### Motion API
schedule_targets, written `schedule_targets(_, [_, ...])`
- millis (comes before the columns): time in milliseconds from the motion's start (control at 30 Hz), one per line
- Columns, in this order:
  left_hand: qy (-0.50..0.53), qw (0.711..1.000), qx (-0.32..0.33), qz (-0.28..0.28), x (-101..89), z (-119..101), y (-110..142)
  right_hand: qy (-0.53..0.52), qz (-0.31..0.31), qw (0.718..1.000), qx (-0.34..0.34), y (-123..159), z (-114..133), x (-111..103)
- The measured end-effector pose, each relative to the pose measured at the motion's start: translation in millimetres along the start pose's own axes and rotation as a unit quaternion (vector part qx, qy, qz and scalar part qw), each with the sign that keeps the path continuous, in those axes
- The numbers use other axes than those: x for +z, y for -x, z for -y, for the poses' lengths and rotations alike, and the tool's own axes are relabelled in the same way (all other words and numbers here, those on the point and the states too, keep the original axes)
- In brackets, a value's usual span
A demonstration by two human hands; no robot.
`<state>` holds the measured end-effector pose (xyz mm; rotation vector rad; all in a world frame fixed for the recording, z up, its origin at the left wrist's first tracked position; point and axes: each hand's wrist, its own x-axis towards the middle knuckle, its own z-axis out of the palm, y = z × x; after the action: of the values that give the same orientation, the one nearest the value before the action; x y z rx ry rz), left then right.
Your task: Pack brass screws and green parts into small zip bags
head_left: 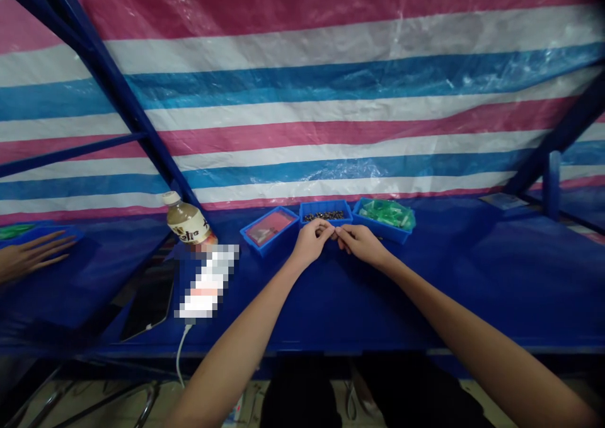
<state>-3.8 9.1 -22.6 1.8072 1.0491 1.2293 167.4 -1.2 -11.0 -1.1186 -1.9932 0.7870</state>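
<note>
My left hand (312, 239) and my right hand (359, 242) meet just in front of the middle blue bin, fingertips pinched together. Whatever sits between the fingers is too small and too covered to name. Behind them, the middle bin (326, 206) holds many small dark metallic pieces (325, 215). On its left a tilted blue bin (259, 249) contains a reddish flat item (271, 226). To the right, another blue bin (394, 234) is filled with green and clear plastic packets (385, 212), close to my right hand.
A capped drink bottle (189, 223) stands left of the bins. Nearer me lie a blurred-out device (208, 286) with a white cable (179, 358) and a dark tablet (150, 299). Another person's hand (40, 254) rests at far left. Blue frame posts (127, 113) and striped sheeting (331, 132) rise behind the table.
</note>
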Motion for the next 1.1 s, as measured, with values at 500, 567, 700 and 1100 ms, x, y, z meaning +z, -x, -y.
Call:
schedule_targets(500, [-0.068,0.998,0.013,-0.012,2.6,-10,4,-0.175,-0.022,0.980,0.096,-2,2,0])
schedule_targets(567, [-0.066,0.998,0.019,-0.004,3.2,-11,4,-0.165,-0.028,0.981,0.099,-2,1,-1])
schedule_targets(700, [-0.081,0.996,0.036,-0.007,4.7,-12,6,-0.155,-0.034,0.982,0.101,-3,-2,-6])
schedule_targets(1100, [-0.069,0.998,0.013,0.005,0.8,-5,2,-0.091,-0.032,0.994,0.044,-2,-5,-15])
